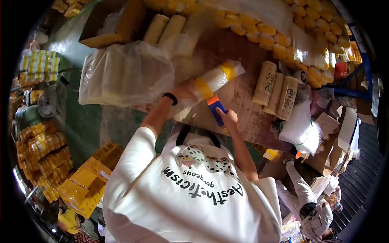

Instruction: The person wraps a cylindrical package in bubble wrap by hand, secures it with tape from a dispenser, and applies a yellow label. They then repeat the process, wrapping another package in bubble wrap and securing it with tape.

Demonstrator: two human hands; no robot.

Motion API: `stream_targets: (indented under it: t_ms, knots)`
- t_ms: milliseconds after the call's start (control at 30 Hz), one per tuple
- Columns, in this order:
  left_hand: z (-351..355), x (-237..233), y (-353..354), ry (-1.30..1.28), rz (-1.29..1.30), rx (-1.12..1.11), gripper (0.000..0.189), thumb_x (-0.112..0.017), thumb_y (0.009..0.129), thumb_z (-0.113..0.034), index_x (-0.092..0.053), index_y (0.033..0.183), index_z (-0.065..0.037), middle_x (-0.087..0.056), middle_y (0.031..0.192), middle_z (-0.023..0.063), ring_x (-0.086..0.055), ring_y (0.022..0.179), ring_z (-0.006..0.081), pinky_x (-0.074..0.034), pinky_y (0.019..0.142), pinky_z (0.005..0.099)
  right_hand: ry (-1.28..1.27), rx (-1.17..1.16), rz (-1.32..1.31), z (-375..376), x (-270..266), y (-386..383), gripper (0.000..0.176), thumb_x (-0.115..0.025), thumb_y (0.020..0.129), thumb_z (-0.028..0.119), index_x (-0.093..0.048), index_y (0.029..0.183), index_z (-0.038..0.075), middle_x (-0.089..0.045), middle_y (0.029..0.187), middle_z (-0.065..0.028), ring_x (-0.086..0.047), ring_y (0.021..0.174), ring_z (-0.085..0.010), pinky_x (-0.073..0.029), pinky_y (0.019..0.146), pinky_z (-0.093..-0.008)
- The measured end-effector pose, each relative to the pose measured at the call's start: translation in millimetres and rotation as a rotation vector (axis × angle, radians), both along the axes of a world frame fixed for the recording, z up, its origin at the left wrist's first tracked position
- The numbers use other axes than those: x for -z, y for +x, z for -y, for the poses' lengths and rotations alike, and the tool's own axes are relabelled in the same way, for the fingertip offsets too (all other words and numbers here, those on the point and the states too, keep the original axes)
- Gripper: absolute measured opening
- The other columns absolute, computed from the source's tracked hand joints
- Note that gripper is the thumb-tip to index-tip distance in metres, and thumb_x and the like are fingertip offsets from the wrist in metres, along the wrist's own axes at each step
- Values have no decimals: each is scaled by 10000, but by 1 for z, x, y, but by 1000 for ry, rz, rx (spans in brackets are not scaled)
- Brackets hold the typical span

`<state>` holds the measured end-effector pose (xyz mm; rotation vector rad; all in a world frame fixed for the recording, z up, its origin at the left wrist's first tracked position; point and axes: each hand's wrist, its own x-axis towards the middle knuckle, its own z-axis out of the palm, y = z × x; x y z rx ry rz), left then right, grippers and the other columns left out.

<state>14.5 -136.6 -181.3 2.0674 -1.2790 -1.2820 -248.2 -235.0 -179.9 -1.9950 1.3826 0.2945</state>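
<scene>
In the head view, your left hand (185, 91), with a black band at the wrist, lay against the side of a long cylindrical roll wrapped in clear plastic with yellow tape bands (217, 82); how tightly its fingers curled, you could not tell from the blur. Your right hand (229, 118) was closed round a flat blue tool with an orange end (215, 110), that end just beside the nearer yellow band. The roll slanted away from you over a reddish-brown tabletop (249, 115), its far end pointing up and right. Near its left side sat a large translucent plastic bag of pale cylinders (125, 75), with an open brown cardboard box (131, 20) beyond. To the right stood three cream cylinders with dark lettering (287, 98), and past them spread a pile of yellow rounded packs (265, 40).
</scene>
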Motion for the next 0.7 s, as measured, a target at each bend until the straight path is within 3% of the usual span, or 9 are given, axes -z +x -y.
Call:
stream_targets:
  t_ms: [100, 133, 233, 333, 433, 533, 633, 700]
  knots:
    - [-4, 2, 27, 53, 141, 264, 1041, -800, 570, -412, -292, 1406, -57, -373, 1393, 200, -315, 1307, 352, -285, 1064, 429, -8, -47, 18, 6, -2, 30, 702, -609, 751, 648, -646, 748, -53, -647, 744, -225, -657, 763, -347, -502, 694, -423]
    - [-3, -3, 33, 68, 209, 362, 1042, -794, 577, -427, -286, 1413, -69, -358, 1407, 199, -288, 1325, 358, -267, 1073, 443, 130, -56, -30, 11, -24, 41, 619, -605, 787, 594, -640, 798, -24, -662, 824, -205, -646, 810, -371, -500, 716, -437]
    - [-1, -37, 10, -222, 45, 27, 1040, -772, 600, -470, -269, 1429, -95, -357, 1415, 199, -299, 1318, 394, -234, 1083, 480, 127, -48, -54, 14, -18, 42, 632, -605, 779, 607, -640, 802, -24, -662, 818, -204, -649, 805, -368, -501, 710, -438]
    - [26, -31, -39, -79, 492, -27, 1043, -741, 638, -531, -244, 1442, -91, -382, 1398, 205, -371, 1268, 415, -288, 1055, 487, 117, -35, -42, 14, -7, 38, 657, -600, 774, 627, -637, 798, -29, -661, 816, -211, -650, 809, -367, -503, 705, -439]
    - [43, 22, -49, -224, 576, -205, 837, -750, 616, -488, -479, 1253, -17, -564, 1172, 186, -540, 1086, 368, -426, 920, 474, 58, -33, -33, 12, -5, 32, 677, -602, 764, 643, -637, 824, -31, -658, 832, -224, -650, 817, -372, -505, 707, -441]
    - [37, 15, -32, -56, 253, -71, 825, -740, 623, -519, -506, 1244, -29, -576, 1148, 185, -543, 1076, 392, -426, 928, 479, 163, -15, -40, 11, -3, 17, 692, -604, 759, 648, -633, 866, -35, -655, 857, -234, -651, 827, -371, -507, 715, -442]
    - [20, 28, -21, -118, -238, -132, 935, -761, 651, -523, -395, 1369, -50, -506, 1271, 205, -481, 1157, 382, -415, 957, 428, 74, -44, -42, -1, -15, 1, 681, -620, 736, 651, -645, 810, -25, -661, 779, -196, -664, 757, -319, -514, 687, -398]
    - [13, 29, -21, -116, 14, -113, 815, -756, 687, -465, -456, 1332, -68, -521, 1236, 187, -485, 1151, 367, -422, 952, 414, 100, -48, -11, -4, -30, 3, 671, -625, 733, 646, -645, 782, -23, -658, 749, -187, -665, 727, -307, -514, 669, -388]
